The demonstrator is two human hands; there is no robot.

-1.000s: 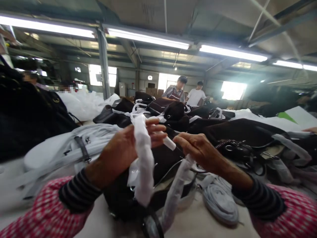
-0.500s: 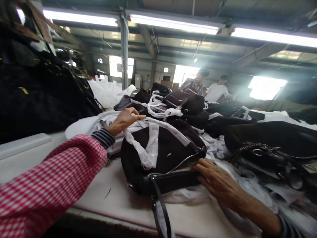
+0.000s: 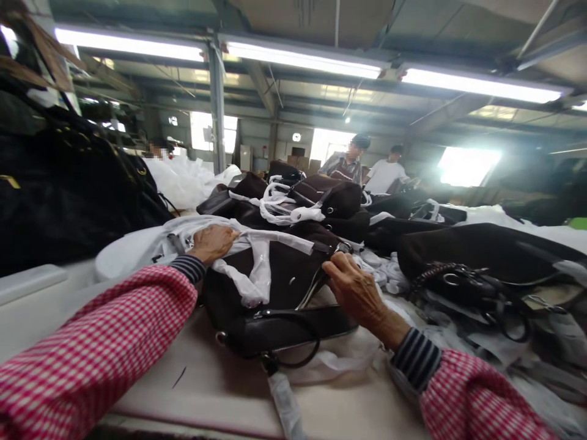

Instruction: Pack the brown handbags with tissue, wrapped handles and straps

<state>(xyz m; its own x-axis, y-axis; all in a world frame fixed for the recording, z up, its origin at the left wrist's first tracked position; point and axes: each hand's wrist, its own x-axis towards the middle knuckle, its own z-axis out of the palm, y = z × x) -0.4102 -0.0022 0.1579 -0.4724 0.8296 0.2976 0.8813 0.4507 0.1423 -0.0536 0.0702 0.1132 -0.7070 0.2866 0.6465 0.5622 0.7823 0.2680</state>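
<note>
A dark bag (image 3: 284,281) with an unzipped opening lies on the pale table in front of me. White wrapping (image 3: 261,275) covers its strap, which runs over the bag's front and top. My left hand (image 3: 214,242) is at the bag's upper left, its fingers closed on the white-wrapped strap. At the right end of the opening, my right hand (image 3: 351,284) has its fingers curled round the bag's edge, close to a metal buckle. A black loop of strap hangs at the bag's front, above a wrapped end.
Large black bags (image 3: 68,189) stand at the left. More dark bags (image 3: 330,192) with white-wrapped handles are piled behind, and others (image 3: 486,256) lie at the right. Two people (image 3: 385,174) are in the background. A white roll (image 3: 32,284) lies on the table (image 3: 220,391) at left.
My right hand has moved up and left along the opening and is now curled. My left hand has shifted slightly down-left and closed more. The black strap has swung into a loop; the view has shifted.
</note>
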